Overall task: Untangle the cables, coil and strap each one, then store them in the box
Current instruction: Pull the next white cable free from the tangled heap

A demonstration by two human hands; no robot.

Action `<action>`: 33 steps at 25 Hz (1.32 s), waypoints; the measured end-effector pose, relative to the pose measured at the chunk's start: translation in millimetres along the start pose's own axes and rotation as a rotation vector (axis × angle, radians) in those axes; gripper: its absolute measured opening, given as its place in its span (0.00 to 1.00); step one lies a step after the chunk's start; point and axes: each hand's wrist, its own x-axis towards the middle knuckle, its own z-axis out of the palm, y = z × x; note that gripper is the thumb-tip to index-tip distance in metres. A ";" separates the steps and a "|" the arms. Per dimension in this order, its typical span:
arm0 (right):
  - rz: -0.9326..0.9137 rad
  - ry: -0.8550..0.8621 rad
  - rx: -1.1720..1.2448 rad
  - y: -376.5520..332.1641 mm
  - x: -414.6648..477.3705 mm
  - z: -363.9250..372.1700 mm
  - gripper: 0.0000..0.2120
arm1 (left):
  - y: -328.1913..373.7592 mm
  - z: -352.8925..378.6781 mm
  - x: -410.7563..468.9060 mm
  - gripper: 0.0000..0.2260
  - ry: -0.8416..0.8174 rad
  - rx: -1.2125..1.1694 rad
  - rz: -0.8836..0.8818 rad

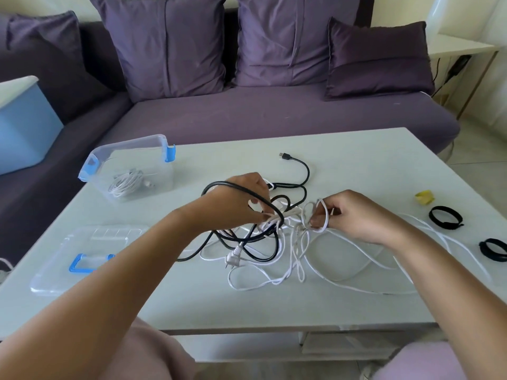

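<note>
A tangle of black cable and white cable lies at the middle of the white table. My left hand is raised over the tangle, pinching white strands, and a black loop is draped over its wrist. My right hand pinches a small white loop just right of it. A white plug hangs below the left hand. The clear box with blue latches stands at the back left, holding one coiled white cable.
The clear box lid with a blue handle lies at the front left. Two black straps and a yellow one lie along the table's right edge. A purple sofa stands behind, with a blue bin on it.
</note>
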 end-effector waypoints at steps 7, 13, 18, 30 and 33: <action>-0.143 0.104 0.190 -32.5 0.7 -44.2 0.07 | 18.9 -39.5 8.8 0.08 -0.160 -0.737 -0.012; -0.260 0.294 0.344 -49.4 4.9 -67.1 0.09 | 9.7 -68.3 25.3 0.12 0.241 -1.609 0.000; -0.277 0.336 0.275 -49.9 21.9 -61.2 0.08 | -17.8 -77.4 18.4 0.04 0.009 -1.667 -0.072; -0.187 -0.046 0.020 -34.3 28.0 -13.8 0.08 | -23.0 -65.9 -6.4 0.11 -0.415 -0.915 -0.336; -0.187 -0.029 0.024 -42.3 25.6 -10.2 0.09 | -26.4 -81.2 -4.1 0.10 -0.149 -1.204 -0.185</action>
